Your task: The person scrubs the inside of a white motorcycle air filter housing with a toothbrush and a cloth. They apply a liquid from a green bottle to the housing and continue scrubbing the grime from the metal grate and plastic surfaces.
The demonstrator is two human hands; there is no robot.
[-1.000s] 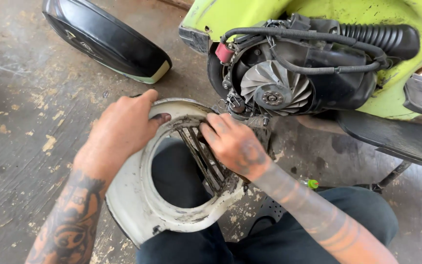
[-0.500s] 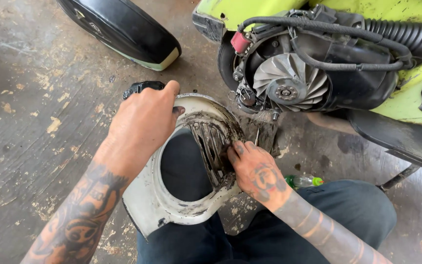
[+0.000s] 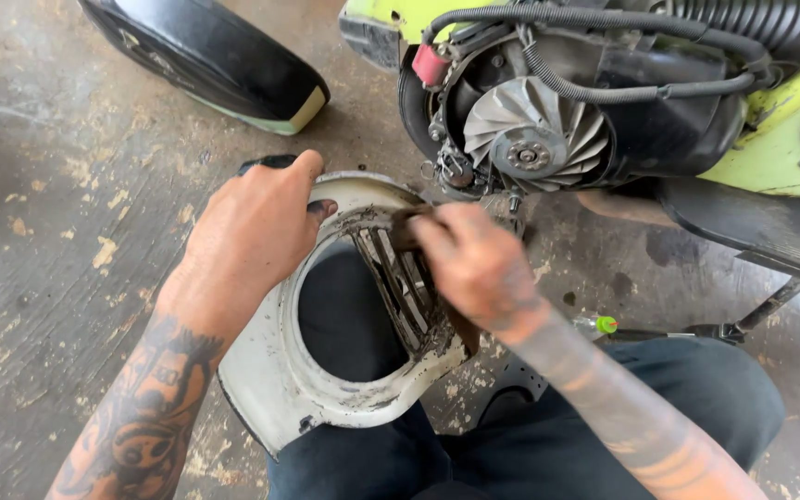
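Observation:
My left hand [image 3: 252,236] grips the upper left rim of a dirty white fan cover [image 3: 275,370], a round shroud with a big opening and a slatted grille [image 3: 400,278]. The cover rests on my lap, tilted toward me. My right hand [image 3: 474,259] is blurred with motion and presses a dark brown rag or brush [image 3: 409,227] against the greasy grille slats. Both forearms are tattooed. Just beyond the cover sits the scooter's bare metal cooling fan [image 3: 531,139] on the engine.
A lime-green scooter body [image 3: 770,148] with black hoses and an engine fills the upper right. A black seat [image 3: 206,60] lies on the stained concrete floor at upper left. A green-tipped tool [image 3: 604,324] lies near my right knee, beside the stand [image 3: 761,310].
My right hand has moved up the grille from its lower part toward the top, rubbing along the slats. My left hand keeps its hold on the rim. The camera has come closer.

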